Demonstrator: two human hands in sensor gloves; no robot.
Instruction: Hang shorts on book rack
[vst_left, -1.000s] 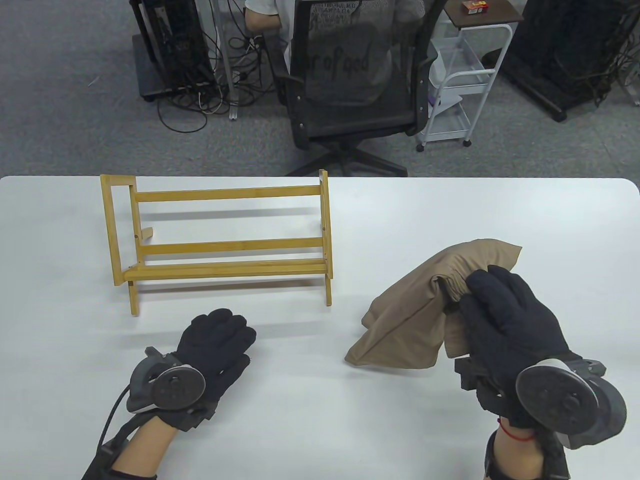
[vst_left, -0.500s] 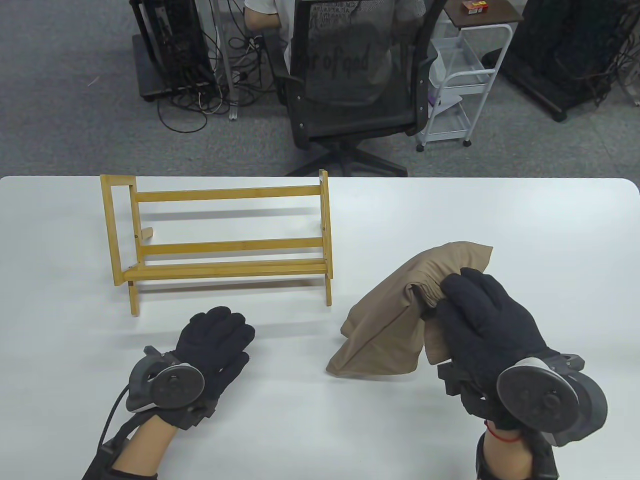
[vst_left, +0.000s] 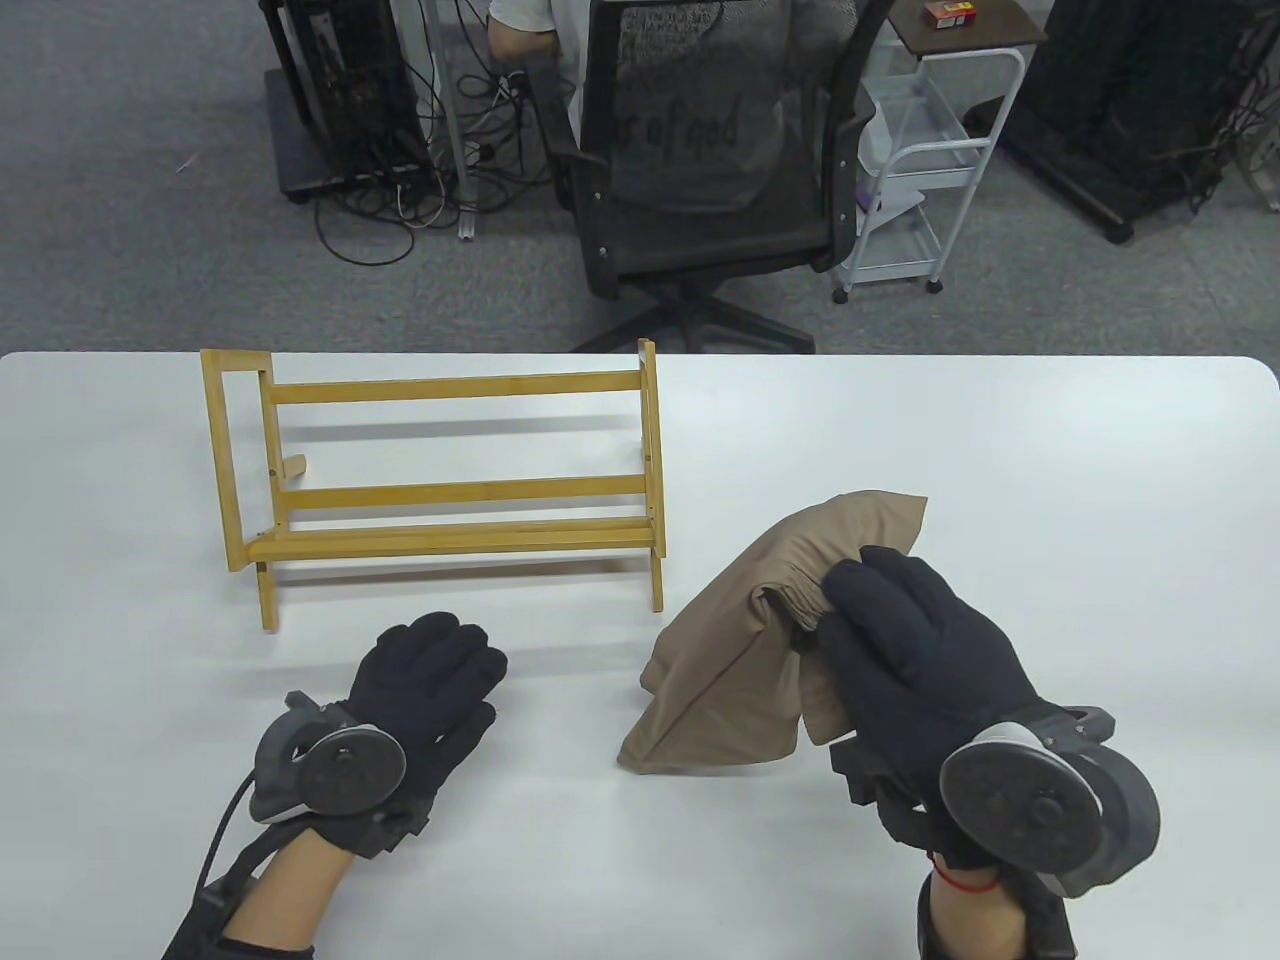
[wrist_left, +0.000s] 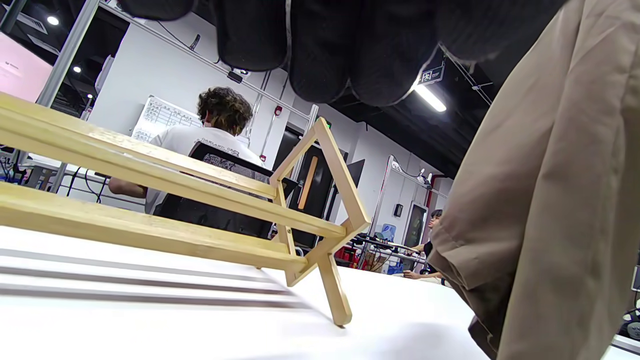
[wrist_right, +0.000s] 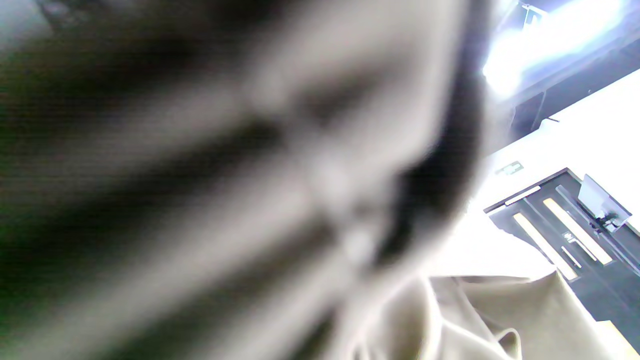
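Observation:
The tan shorts (vst_left: 745, 640) hang bunched from my right hand (vst_left: 890, 640), which grips their waistband and holds them above the table, right of the rack. The wooden book rack (vst_left: 440, 480) stands at the table's middle left. My left hand (vst_left: 430, 680) rests flat on the table in front of the rack, holding nothing. In the left wrist view the rack (wrist_left: 210, 210) is ahead and the shorts (wrist_left: 550, 200) hang at the right. The right wrist view is mostly blurred cloth (wrist_right: 475, 320).
The white table (vst_left: 1000, 450) ends just behind the rack. Beyond it stand an office chair (vst_left: 710, 160) with a seated person and a white cart (vst_left: 930, 170).
My right hand has carried the shorts leftward and nearer, toward the rack's right end. My left hand has stayed in place.

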